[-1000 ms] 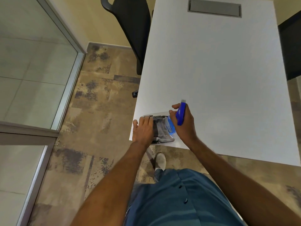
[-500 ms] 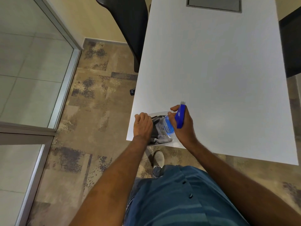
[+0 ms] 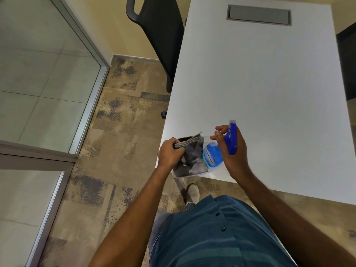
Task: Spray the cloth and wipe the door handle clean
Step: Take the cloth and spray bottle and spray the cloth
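Observation:
A grey folded cloth [image 3: 193, 156] is lifted over the near left corner of the white table [image 3: 260, 89]. My left hand [image 3: 169, 154] grips its left edge with closed fingers. A clear spray bottle [image 3: 212, 155] with blue liquid and a blue trigger head [image 3: 232, 139] is upright just right of the cloth. My right hand [image 3: 234, 151] is wrapped around its neck, with fingers near the trigger. No door handle is in view.
A clear tray [image 3: 189, 175] lies under the cloth at the table corner. A black office chair [image 3: 159, 33] stands at the table's left side. Glass panels with a metal frame [image 3: 92, 105] run along the left. A grey cable hatch [image 3: 259, 15] is at the table's far end.
My left hand went from lying flat on the cloth to gripping it and lifting its edge. The bottle rose with my right hand.

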Demonstrator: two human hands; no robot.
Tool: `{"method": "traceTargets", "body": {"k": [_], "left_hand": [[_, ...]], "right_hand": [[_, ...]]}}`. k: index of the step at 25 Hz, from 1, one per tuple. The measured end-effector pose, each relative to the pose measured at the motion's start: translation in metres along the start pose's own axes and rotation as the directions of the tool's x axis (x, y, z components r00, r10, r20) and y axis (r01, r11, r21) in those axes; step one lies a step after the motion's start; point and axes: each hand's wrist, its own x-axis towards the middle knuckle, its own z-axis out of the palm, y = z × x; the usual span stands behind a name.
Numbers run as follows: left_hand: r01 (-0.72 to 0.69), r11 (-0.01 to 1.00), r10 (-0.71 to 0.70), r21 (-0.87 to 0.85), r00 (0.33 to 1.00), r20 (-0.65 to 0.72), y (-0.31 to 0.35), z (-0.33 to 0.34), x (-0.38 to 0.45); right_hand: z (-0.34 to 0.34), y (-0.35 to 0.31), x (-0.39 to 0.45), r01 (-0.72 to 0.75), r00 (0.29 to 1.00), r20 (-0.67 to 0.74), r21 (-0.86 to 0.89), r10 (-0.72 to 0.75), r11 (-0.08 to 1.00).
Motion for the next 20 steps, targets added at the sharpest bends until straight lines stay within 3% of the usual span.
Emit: {"method": "traceTargets", "body": {"k": [3, 5, 7, 9, 11, 13, 15, 20], "left_hand": [[0.001, 0.955, 0.015, -0.296, 0.999, 0.050, 0.006, -0.016, -0.018], [0.047, 0.867, -0.014, -0.495, 0.997, 0.071, 0.014, -0.028, -0.031], [0.144, 0.679, -0.068, -0.720, 0.989, 0.134, 0.025, -0.038, -0.042], [0.207, 0.405, -0.061, -0.890, 0.978, 0.200, 0.039, -0.047, -0.052], [0.243, 0.177, -0.008, -0.954, 0.969, 0.245, 0.048, -0.055, -0.057], [0.240, 0.063, 0.022, -0.969, 0.970, 0.242, 0.056, -0.063, -0.061], [0.180, 0.085, 0.020, -0.980, 0.983, 0.182, 0.063, -0.071, -0.064], [-0.037, 0.337, -0.082, -0.941, 0.994, -0.069, 0.076, -0.090, -0.067]], "right_hand": [[-0.015, -0.023, -0.005, 0.024, 1.000, 0.007, 0.070, -0.024, 0.997], [-0.022, -0.042, -0.008, 0.046, 0.999, 0.011, 0.070, -0.047, 0.996], [-0.026, -0.063, -0.012, 0.062, 0.998, 0.028, 0.059, -0.064, 0.996], [-0.029, -0.085, -0.017, 0.102, 0.992, 0.066, 0.026, -0.104, 0.994], [-0.031, -0.100, -0.021, 0.174, 0.978, 0.120, -0.003, -0.172, 0.985], [-0.031, -0.110, -0.024, 0.223, 0.961, 0.175, -0.024, -0.216, 0.975], [-0.030, -0.115, -0.028, 0.249, 0.947, 0.221, -0.048, -0.233, 0.967], [-0.020, -0.123, -0.038, 0.251, 0.934, 0.272, -0.036, -0.233, 0.967]]}}
